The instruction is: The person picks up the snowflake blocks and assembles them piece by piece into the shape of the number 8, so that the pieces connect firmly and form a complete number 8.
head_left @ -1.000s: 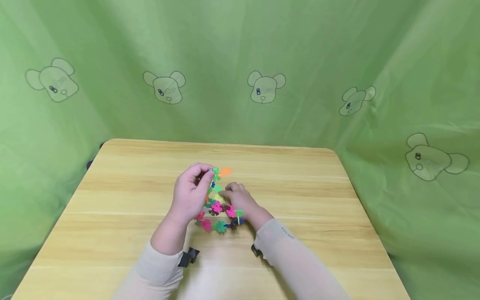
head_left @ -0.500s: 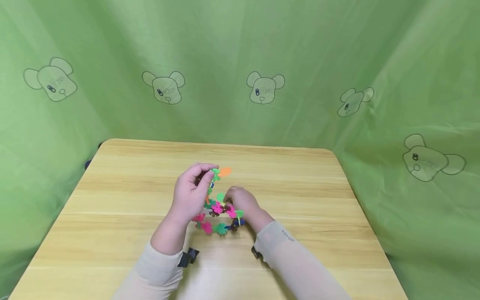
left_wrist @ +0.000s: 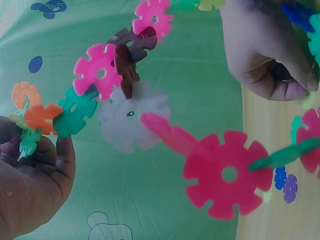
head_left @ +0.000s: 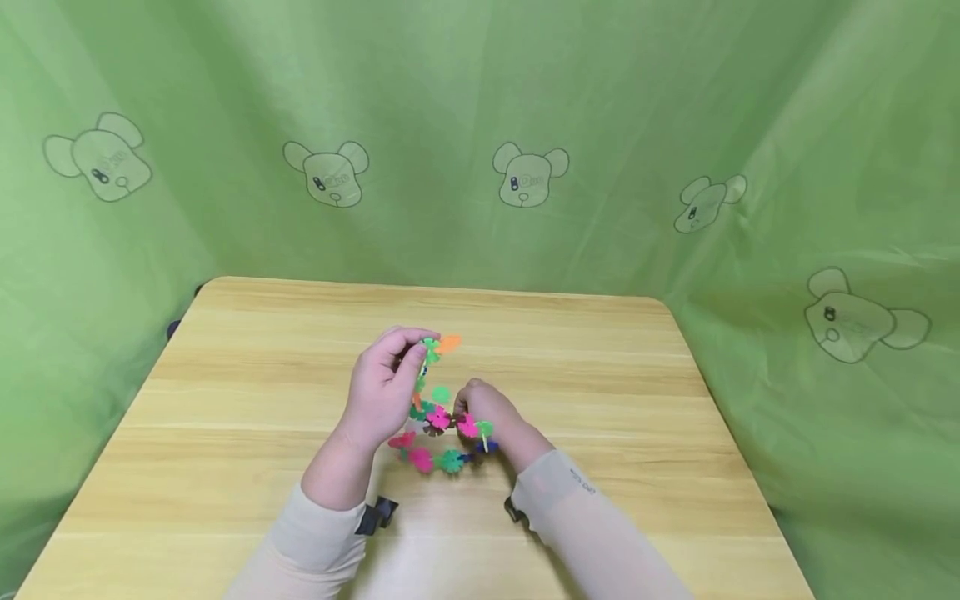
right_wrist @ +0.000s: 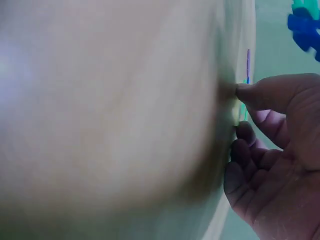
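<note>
Counted one table [head_left: 600, 500], one chain [head_left: 437, 418] over its middle, one left hand [head_left: 378, 387], one right hand [head_left: 491, 412], and, in left wrist view, two brown discs [left_wrist: 145, 44], two orange discs [left_wrist: 44, 119], one white disc [left_wrist: 117, 127]. Noted left hand upright, pinching the chain near its orange discs; right hand lower, curled, pinching one pale disc [left_wrist: 310, 101].

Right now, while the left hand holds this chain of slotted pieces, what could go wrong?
The left hand pinches the chain beside an orange piece, so it might slip or twist there.
The pieces join at their slots, so a hard pull may separate some, perhaps around the red piece.
The right hand looks very near the chain and could knock it.
</note>
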`<act>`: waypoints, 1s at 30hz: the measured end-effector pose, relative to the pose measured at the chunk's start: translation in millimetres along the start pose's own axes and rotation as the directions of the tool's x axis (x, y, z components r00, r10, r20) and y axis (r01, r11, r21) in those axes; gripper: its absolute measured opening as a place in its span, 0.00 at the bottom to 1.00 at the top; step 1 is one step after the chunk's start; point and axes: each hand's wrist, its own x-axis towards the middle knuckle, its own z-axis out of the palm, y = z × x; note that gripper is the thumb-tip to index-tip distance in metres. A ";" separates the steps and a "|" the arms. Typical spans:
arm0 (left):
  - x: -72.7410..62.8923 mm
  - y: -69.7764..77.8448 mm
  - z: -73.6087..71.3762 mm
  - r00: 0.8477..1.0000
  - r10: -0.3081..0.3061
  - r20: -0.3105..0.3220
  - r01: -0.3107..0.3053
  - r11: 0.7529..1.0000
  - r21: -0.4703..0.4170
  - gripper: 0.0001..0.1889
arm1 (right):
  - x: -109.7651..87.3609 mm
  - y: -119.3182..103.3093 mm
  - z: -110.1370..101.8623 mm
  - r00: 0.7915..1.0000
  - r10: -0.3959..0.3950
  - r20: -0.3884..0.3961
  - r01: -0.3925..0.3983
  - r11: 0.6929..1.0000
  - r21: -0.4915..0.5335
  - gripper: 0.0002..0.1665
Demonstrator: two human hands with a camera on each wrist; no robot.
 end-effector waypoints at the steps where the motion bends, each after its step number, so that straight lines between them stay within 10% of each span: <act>1: -0.2 -0.3 0.1 1.000 0.000 0.004 0.000 1.000 -0.001 0.11 | -0.1 -0.1 0.5 1.000 0.005 0.002 -0.005 1.000 0.016 0.10; 11: 0.9 -0.5 0.4 1.000 -0.017 0.002 0.017 1.000 0.009 0.11 | -5.5 -1.6 -6.9 1.000 -0.009 0.020 0.009 1.000 0.019 0.13; 18: 0.2 -1.3 2.1 1.000 -0.021 0.010 0.020 1.000 0.014 0.11 | -14.1 5.4 -23.4 0.996 -0.045 -0.071 0.065 0.950 0.304 0.06; 22: 1.3 -1.3 3.2 1.000 -0.022 -0.005 0.022 0.999 0.040 0.10 | -25.7 -10.3 -53.0 0.959 0.009 -0.284 0.148 0.838 0.526 0.07; 30: 0.9 -2.1 4.7 1.000 -0.022 -0.010 0.023 0.998 0.060 0.09 | -60.1 -48.1 -107.0 0.733 -0.034 -0.679 0.598 0.508 0.620 0.07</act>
